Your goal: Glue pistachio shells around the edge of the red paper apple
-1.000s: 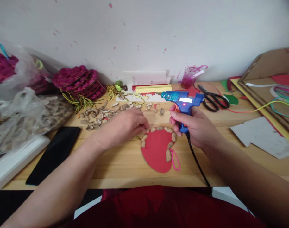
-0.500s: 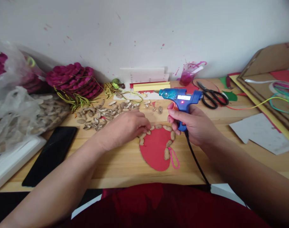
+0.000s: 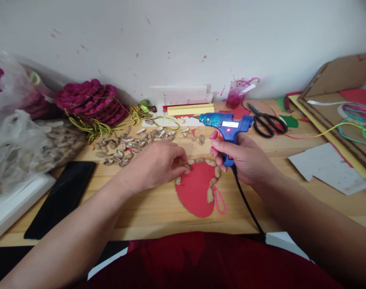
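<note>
A red paper shape (image 3: pixel 195 192) lies on the wooden table, with peanut shells (image 3: pixel 200 160) along its upper and right edges and a pink loop (image 3: pixel 220 201) at its right side. Over its upper left edge, my left hand (image 3: pixel 160 164) is closed, fingertips at the shells; what they pinch is hidden. My right hand (image 3: pixel 243 154) grips the handle of a blue glue gun (image 3: pixel 226 123), held above the table with its nozzle to the left and a small red light glowing.
Loose shells (image 3: pixel 122 148) and purple shell discs (image 3: pixel 91 102) are at the left, beside a black phone (image 3: pixel 61 198) and plastic bag (image 3: pixel 17 148). Scissors (image 3: pixel 267 120), a purple cup (image 3: pixel 235 96) and cardboard (image 3: pixel 336 80) stand or lie at the right. A black cord (image 3: pixel 247 208) crosses the front edge.
My left hand has shifted slightly, its thumb now lower over the red shape's upper left edge. My right hand keeps its grip on the glue gun, while the whole view has moved a little.
</note>
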`<state>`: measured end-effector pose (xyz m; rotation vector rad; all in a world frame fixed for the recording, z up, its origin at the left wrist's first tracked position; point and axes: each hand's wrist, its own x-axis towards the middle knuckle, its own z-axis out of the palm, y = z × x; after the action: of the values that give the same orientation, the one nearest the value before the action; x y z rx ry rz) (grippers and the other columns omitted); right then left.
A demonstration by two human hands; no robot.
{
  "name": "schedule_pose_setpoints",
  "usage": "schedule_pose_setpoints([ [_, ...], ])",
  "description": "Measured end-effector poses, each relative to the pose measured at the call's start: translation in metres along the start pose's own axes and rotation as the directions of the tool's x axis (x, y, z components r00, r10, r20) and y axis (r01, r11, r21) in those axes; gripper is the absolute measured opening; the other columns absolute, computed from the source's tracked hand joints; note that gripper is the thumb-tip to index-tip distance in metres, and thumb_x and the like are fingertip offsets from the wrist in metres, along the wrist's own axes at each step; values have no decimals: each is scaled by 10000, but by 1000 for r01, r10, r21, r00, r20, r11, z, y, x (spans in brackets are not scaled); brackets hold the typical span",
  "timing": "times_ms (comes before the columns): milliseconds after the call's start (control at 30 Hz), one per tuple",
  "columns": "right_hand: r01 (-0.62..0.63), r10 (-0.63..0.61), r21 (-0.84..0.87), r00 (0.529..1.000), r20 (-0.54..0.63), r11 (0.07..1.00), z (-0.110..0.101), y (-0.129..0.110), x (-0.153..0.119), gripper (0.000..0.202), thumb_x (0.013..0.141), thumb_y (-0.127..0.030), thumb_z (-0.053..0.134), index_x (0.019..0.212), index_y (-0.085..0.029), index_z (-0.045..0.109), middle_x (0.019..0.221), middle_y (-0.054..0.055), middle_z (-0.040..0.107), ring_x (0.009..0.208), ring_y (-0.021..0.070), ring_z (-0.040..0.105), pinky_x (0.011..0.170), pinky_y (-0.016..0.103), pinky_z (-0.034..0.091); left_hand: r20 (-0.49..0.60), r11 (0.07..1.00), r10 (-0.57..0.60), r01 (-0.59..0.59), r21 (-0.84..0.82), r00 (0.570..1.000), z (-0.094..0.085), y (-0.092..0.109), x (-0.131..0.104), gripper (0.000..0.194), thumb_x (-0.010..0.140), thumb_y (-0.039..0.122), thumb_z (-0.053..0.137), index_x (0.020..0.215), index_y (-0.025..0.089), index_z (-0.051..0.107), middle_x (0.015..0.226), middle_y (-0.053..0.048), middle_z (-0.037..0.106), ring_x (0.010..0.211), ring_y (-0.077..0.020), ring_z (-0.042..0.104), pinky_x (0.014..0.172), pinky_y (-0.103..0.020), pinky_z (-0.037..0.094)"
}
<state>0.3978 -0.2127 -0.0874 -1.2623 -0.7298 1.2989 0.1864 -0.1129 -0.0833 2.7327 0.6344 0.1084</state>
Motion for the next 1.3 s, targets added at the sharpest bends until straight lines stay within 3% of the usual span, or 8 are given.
schedule_pose_setpoints([
  [133, -4, 4, 4, 1000, 3, 1000, 1, 0, 0, 253, 783, -317, 832, 879, -200, 629, 655, -21, 610, 484, 91, 546, 363, 186, 373, 30, 997, -73, 72, 35, 997, 2, 8, 1, 167, 873, 358, 659, 918, 219, 741, 835, -45, 719, 819, -219, 650, 752, -333, 471],
  [400, -5, 5, 4, 1000, -8, 1000, 1, 0, -1, 253, 779, -308, 833, 883, -197, 631, 651, -23, 608, 478, 89, 541, 363, 183, 369, 40, 993, -106, 104, 55, 994, 4, 11, 1, 245, 924, 389, 568, 909, 211, 735, 820, -58, 721, 775, -215, 646, 733, -338, 460],
  [833, 3, -3, 6, 1000, 7, 1000, 0, 1, 0, 234, 792, -304, 824, 877, -198, 633, 658, -22, 613, 478, 86, 547, 367, 184, 376, -12, 992, -113, 114, 57, 993, -3, 3, -1, 210, 917, 340, 592, 850, 204, 738, 812, -48, 729, 722, -179, 629, 670, -299, 433],
  [967, 6, -6, -3, 1000, 8, 1000, 0, 2, 0, 244, 794, -313, 825, 894, -199, 634, 661, -25, 614, 480, 86, 549, 367, 183, 383, 0, 993, -103, 103, 62, 995, -1, 11, 0, 220, 885, 394, 636, 925, 199, 728, 866, -69, 719, 832, -231, 649, 743, -339, 475],
  [1133, 7, -7, -11, 1000, 10, 1000, -2, 2, 0, 233, 805, -313, 815, 903, -201, 635, 663, -26, 612, 477, 86, 542, 367, 184, 373, 46, 984, -152, 147, 101, 987, 2, 22, 2, 236, 906, 390, 576, 918, 196, 710, 874, -82, 713, 804, -247, 642, 724, -371, 482],
  [1300, 19, -19, -1, 999, 26, 1000, -2, 2, 0, 218, 807, -301, 813, 890, -200, 638, 659, -24, 610, 469, 86, 531, 380, 199, 379, -11, 990, -124, 124, 73, 992, 1, 17, 0, 210, 891, 347, 590, 927, 189, 723, 861, -79, 719, 815, -236, 652, 730, -352, 487],
])
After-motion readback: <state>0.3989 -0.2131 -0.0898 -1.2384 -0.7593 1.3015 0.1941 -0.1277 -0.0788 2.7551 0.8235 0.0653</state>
